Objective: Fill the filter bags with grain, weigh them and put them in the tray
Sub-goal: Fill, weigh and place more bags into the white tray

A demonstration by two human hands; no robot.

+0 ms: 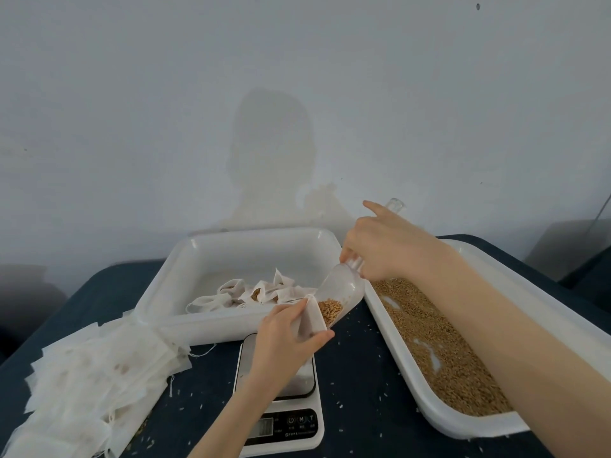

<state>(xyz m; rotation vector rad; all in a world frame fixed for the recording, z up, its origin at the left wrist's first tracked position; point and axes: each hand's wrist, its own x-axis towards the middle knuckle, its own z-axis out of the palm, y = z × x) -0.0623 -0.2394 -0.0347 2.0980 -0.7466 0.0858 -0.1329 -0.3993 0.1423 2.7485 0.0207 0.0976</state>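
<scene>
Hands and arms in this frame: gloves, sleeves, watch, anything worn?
Nothing worn that shows. The left hand and right hand are bare: no gloves, and no rings that I can make out. Both forearms are bare as far as the frame edges, with no sleeve, cuff, watch or bracelet on either wrist. Nails look short and unpainted, though the picture is too soft to be sure.

— The scoop (340,289)?
— Clear glossy plastic. Both trays (198,252) are smooth white plastic.
— And the bags (92,368)?
— Thin, matt white fabric, fraying threads. The scale (281,421) platform looks like brushed metal, perhaps; the table (360,375) cover is dark, matt cloth.
</scene>
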